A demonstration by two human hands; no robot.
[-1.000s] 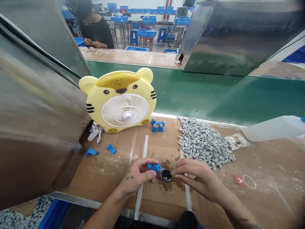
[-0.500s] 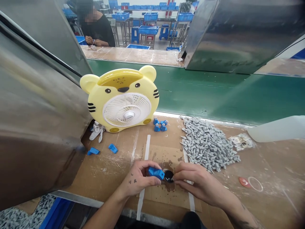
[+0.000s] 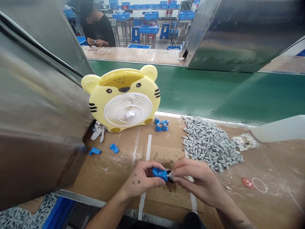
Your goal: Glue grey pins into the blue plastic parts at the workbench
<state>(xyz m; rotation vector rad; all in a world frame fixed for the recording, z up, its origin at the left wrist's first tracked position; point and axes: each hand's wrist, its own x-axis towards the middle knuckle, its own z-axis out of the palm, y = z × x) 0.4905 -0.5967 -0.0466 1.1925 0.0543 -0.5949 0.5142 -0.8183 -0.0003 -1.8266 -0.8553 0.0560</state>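
My left hand [image 3: 140,179] is closed around a blue plastic part [image 3: 160,174], thumb below and fingers above. Between the fingertips of my right hand [image 3: 196,176] is a small grey plastic piece [image 3: 169,175], its end meeting the right end of the blue part; whether it sits inside cannot be seen. A small black dish [image 3: 170,180] lies behind the fingertips, mostly covered by them. Under both hands is a cardboard sheet [image 3: 164,198] with wet spots, taped at its sides.
A grey heap of small pieces [image 3: 212,143] lies to the right. Blue parts with light tips [image 3: 161,124] stand behind; two blue parts [image 3: 114,148] lie left. A yellow fan [image 3: 92,98] stands before the green belt [image 3: 228,92]. Across it sits a person [image 3: 101,30].
My right hand has brought the grey piece from over the dish to the end of the blue part. The blue part has shifted slightly right, toward the dish.
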